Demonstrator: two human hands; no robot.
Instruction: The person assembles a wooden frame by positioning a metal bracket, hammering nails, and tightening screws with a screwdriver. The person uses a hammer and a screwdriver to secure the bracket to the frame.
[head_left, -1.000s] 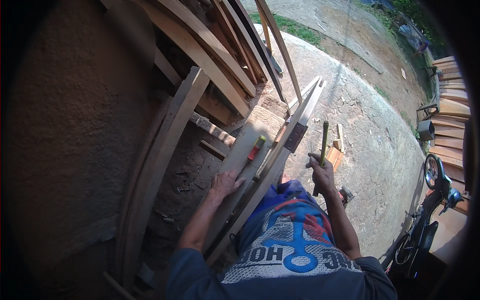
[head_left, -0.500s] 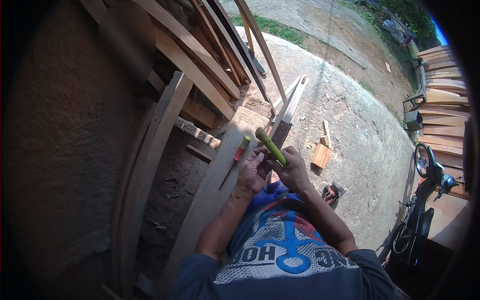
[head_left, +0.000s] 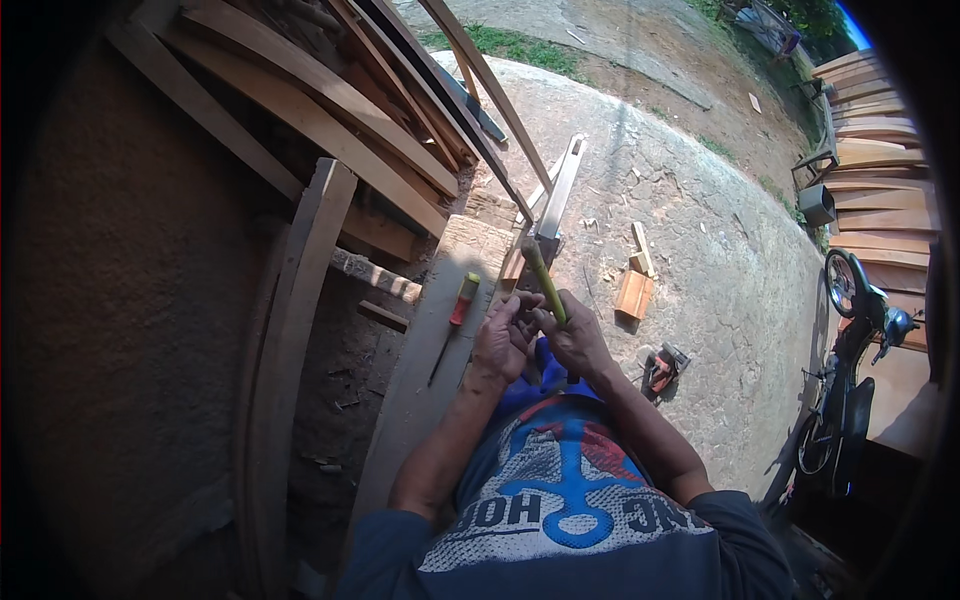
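Note:
My right hand (head_left: 578, 345) is closed round a yellow-green tool handle (head_left: 543, 278), which points up and away from me. The tool's other end is mostly hidden by my hand. Close against it, my left hand (head_left: 505, 345) has its fingertips drawn together; whatever they pinch is too small to make out. A screwdriver (head_left: 464, 302) with a red and yellow handle lies on the wide plank (head_left: 408, 400) just left of my left hand. Beyond my hands, a long narrow wooden piece (head_left: 562, 190) extends away from me.
Long boards (head_left: 320, 110) lean at the upper left, and a thick curved beam (head_left: 290, 320) stands left of the plank. On the concrete floor lie a wood block (head_left: 634, 294) and an orange and black power tool (head_left: 664, 370). A motorcycle (head_left: 850, 385) stands at the right.
The view has shifted slightly. The tool handle has tipped more upright and away from me. Both hands stay close together, with the same grip on the handle.

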